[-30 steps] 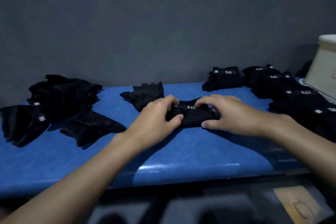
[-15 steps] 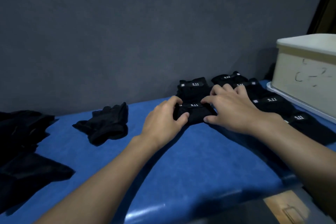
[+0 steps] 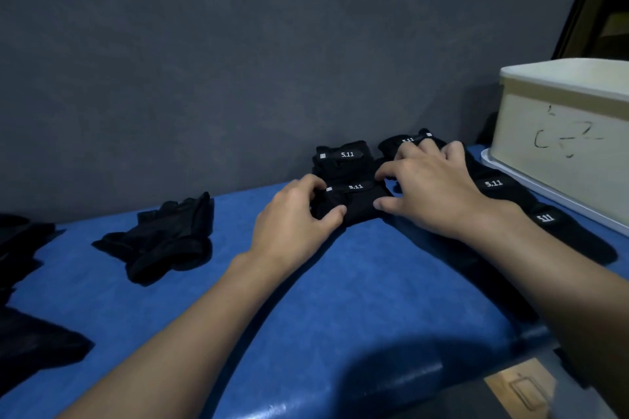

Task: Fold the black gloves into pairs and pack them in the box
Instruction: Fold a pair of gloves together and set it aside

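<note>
I note L hand (image 3: 289,218) & R hand (image 3: 435,194) both pinching folded glove pair (image 3: 357,206) on surface (image 3: 340,289); judged soft, light, prone to unfold. Grip both ends.

I am working at what looks like a small packing station: a blue padded surface (image 3: 374,282) is sitting against a bare dark grey wall (image 3: 238,44), and identical black folded gloves marked 5.11 (image 3: 343,160) are lying in rows beside a cream plastic box (image 3: 531,163).
</note>
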